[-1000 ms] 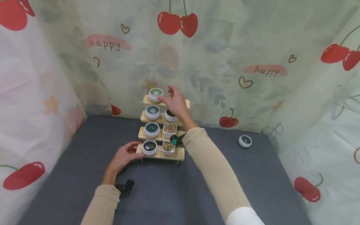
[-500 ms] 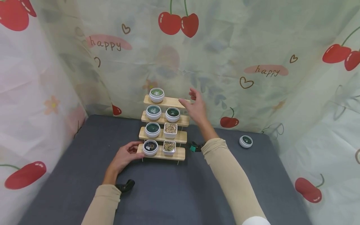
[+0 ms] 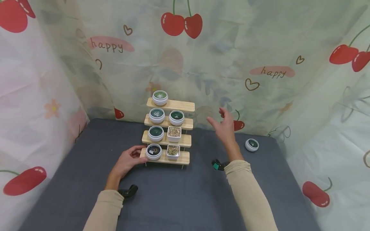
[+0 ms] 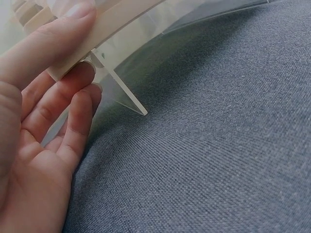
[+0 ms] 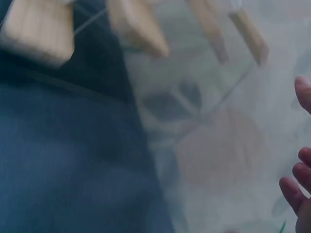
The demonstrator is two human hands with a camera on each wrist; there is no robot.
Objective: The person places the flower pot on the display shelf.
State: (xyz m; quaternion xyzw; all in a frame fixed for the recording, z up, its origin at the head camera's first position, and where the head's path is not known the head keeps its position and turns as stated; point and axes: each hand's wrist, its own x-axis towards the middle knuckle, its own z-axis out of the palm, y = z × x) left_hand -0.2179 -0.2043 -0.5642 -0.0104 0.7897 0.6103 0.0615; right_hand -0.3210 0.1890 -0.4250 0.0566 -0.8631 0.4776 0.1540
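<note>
A four-step wooden display stand (image 3: 179, 106) with clear legs holds several small white dishes. Down its left side are round bowls, a light green one (image 3: 160, 97) on top and a dark one (image 3: 154, 151) at the bottom. The right side has a round dark green bowl (image 3: 176, 117) above two square dishes with a speckled filling, the lower one (image 3: 173, 151) on the front step. My left hand (image 3: 130, 160) pinches the left end of the front step, thumb on top and fingers beneath in the left wrist view. Between stand and lone bowl, my right hand (image 3: 226, 129) hangs in the air, holding nothing.
A lone white round bowl (image 3: 252, 145) with dark green contents sits at the back right of the dark grey tabletop (image 3: 179, 199). Cherry-printed curtains (image 3: 214, 57) enclose the back and both sides.
My right hand has moved away from the top-left bowl, rightward and down past the stand's right end. The left hand keeps its grip on the front step.
</note>
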